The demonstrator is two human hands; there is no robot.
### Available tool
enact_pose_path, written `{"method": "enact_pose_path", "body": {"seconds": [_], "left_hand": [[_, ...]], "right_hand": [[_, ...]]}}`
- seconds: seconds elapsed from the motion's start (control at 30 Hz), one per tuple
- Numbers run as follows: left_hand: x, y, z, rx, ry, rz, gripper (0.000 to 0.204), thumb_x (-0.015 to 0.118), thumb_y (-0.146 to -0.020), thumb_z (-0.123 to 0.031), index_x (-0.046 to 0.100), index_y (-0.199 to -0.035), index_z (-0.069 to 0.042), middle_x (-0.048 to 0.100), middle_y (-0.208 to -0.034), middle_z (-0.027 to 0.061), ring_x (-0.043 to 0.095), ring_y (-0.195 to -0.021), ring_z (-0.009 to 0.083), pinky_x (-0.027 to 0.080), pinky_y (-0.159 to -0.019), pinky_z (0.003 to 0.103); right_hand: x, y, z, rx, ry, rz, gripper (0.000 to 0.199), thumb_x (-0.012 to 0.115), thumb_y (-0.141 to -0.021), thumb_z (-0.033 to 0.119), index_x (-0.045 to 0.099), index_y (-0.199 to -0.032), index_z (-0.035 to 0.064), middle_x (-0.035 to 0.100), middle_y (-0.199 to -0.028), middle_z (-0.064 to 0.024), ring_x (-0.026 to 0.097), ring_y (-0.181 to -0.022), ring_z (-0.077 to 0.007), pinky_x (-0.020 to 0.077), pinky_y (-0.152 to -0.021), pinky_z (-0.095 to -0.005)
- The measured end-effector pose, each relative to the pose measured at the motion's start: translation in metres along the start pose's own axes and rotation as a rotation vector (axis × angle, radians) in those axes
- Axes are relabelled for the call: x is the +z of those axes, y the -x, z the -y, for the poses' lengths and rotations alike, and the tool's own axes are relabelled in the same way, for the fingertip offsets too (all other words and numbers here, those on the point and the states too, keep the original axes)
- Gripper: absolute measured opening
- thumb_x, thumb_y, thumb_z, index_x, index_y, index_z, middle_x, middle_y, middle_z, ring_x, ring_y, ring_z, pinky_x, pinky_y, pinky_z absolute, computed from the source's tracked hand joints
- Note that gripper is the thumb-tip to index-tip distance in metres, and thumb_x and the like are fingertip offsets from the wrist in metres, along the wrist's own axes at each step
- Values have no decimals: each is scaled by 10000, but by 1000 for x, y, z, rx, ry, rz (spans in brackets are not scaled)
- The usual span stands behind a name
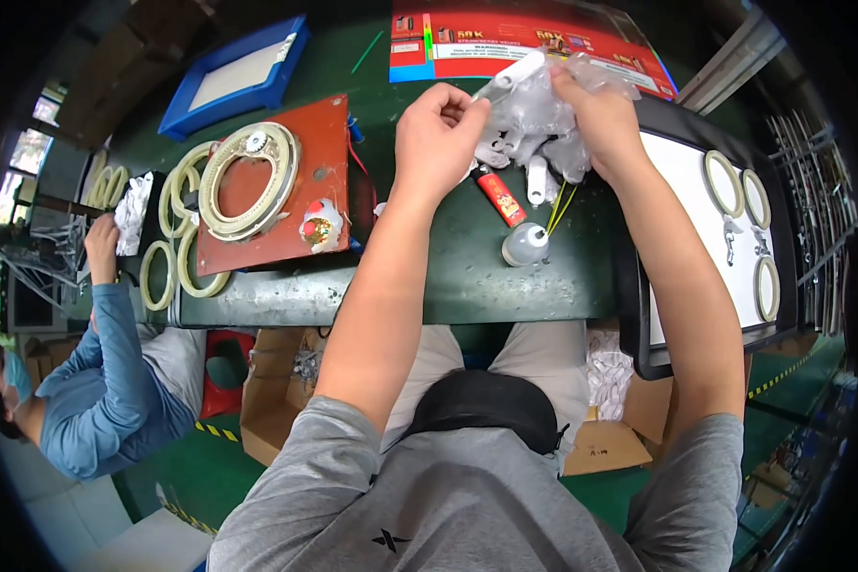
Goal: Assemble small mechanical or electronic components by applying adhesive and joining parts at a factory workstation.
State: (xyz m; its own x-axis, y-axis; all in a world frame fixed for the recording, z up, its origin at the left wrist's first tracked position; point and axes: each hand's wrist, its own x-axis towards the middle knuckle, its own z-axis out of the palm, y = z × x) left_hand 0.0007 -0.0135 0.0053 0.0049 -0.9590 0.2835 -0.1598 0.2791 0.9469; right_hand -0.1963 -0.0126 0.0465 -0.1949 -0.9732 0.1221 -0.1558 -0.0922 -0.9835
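A crumpled clear plastic bag (534, 119) is stretched between my two hands, above the far part of the green-topped table. My left hand (436, 143) pinches its left edge between thumb and bent fingers. Gripping the bag's upper right is my right hand (602, 119), the fingertips partly hidden behind the plastic. A white elongated part (518, 72) shows at the top of the bag. Below it lie another white part (538, 181), a small red tube-like item (500, 197) with a dark end, thin yellow-green sticks (559, 210) and a round translucent squeeze bottle (526, 246).
Left stands a tilted red-brown board fixture (315, 176) holding a cream ring (217, 195), with loose rings beside it. A black-rimmed tray (663, 172) with rings sits right. Behind are a blue tray (176, 119) and red printed sheet (486, 62). A co-worker (114, 400) works at left.
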Motion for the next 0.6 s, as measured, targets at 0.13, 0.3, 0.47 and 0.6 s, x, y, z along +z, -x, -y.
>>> {"method": "enact_pose_path", "body": {"seconds": [0.13, 0.3, 0.47, 0.6], "left_hand": [[-7, -1, 5, 89, -277, -99, 152, 673, -754, -131, 601, -748, 3, 615, -702, 110, 584, -724, 292, 481, -681, 414], [-2, -5, 11, 90, -54, -152, 173, 656, -785, -130, 624, -890, 3, 664, -894, 107, 633, -827, 240, 505, -757, 389], [5, -3, 8, 69, 233, 14, 310, 624, -808, -115, 634, -1095, 1, 687, -1067, 123, 655, -954, 211, 510, -840, 336], [4, 2, 4, -31, 179, 115, 295, 629, -800, -126, 675, -1068, -9, 700, -1012, 127, 633, -1009, 248, 477, -917, 353]], "right_hand": [[3, 7, 3, -109, 154, 0, 289, 702, -926, 269, 699, -1060, 12, 676, -937, -21, 586, -868, -90, 464, -725, -269], [13, 16, 17, -534, 418, 223, 159, 719, -888, 131, 703, -1011, 33, 681, -942, -54, 620, -852, -153, 488, -774, -282], [11, 20, 35, -496, 393, 196, 168, 720, -886, 133, 707, -1007, 17, 693, -963, -50, 634, -864, -159, 490, -811, -282], [-1, 8, 33, -39, -130, 188, 269, 680, -921, 187, 684, -1125, 12, 706, -1041, -63, 663, -927, -165, 510, -852, -291]]}}
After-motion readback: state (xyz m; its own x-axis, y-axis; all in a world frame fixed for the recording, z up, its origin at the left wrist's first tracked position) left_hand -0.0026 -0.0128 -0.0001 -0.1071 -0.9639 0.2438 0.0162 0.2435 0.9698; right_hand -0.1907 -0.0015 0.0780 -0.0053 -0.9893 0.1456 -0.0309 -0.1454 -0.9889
